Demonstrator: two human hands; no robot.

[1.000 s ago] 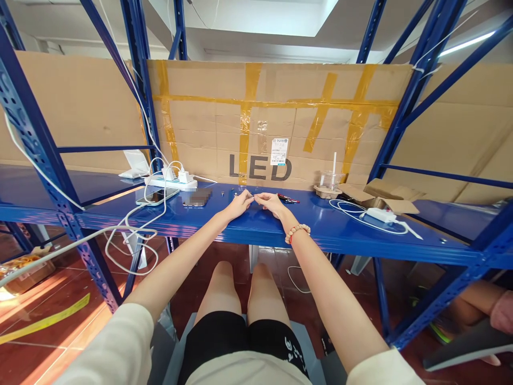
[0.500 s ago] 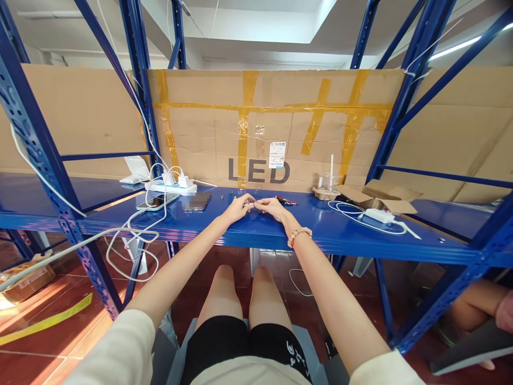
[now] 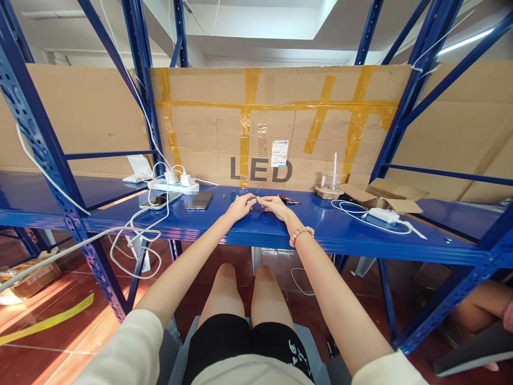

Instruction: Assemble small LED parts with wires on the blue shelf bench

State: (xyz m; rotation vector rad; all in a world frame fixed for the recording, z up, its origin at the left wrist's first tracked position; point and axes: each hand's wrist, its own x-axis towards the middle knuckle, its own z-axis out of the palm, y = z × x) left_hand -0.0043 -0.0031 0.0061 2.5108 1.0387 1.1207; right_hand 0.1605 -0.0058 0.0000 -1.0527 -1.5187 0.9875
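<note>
My left hand [image 3: 241, 206] and my right hand [image 3: 276, 205] meet at the fingertips just above the blue shelf top [image 3: 224, 224]. The left fingers are pinched around something small and shiny, mostly hidden by the fingers. My right hand is closed too, thumb and forefinger pressed together at the same small item; what it grips is too small to name. A beaded bracelet [image 3: 301, 235] circles the right wrist. Right behind the right hand lie some slim red and black items [image 3: 289, 200], perhaps pens. Left of my left hand stands a tiny grey piece [image 3: 224, 196].
A phone [image 3: 160, 200], a white power strip [image 3: 170, 185] and loose white cables lie to the left. On the right are a plastic cup with a straw [image 3: 331, 182], an opened cardboard box [image 3: 385, 193] and a white adapter [image 3: 383, 215]. Cardboard [image 3: 192, 133] walls the back.
The view has shifted slightly, moving the scene a little to the right. Both hands stay together at the same spot, with only small finger movements.
</note>
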